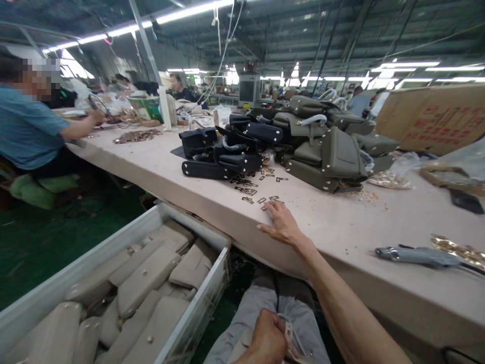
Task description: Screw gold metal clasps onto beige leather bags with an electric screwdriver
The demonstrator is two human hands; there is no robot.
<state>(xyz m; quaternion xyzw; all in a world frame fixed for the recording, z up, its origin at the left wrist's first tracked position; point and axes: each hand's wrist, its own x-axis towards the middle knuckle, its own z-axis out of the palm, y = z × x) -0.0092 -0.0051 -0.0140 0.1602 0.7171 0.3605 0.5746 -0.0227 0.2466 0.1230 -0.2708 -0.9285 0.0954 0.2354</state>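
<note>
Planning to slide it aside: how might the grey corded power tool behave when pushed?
The power tool may roll, its body being rounded. Its trailing cable might drag. It probably won't flex, looking hard-shelled.

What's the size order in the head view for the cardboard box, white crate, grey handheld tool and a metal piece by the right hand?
1. White crate
2. Cardboard box
3. Grey handheld tool
4. Metal piece by the right hand
The crate is nearer than the box, so that's apparent size only.
</note>
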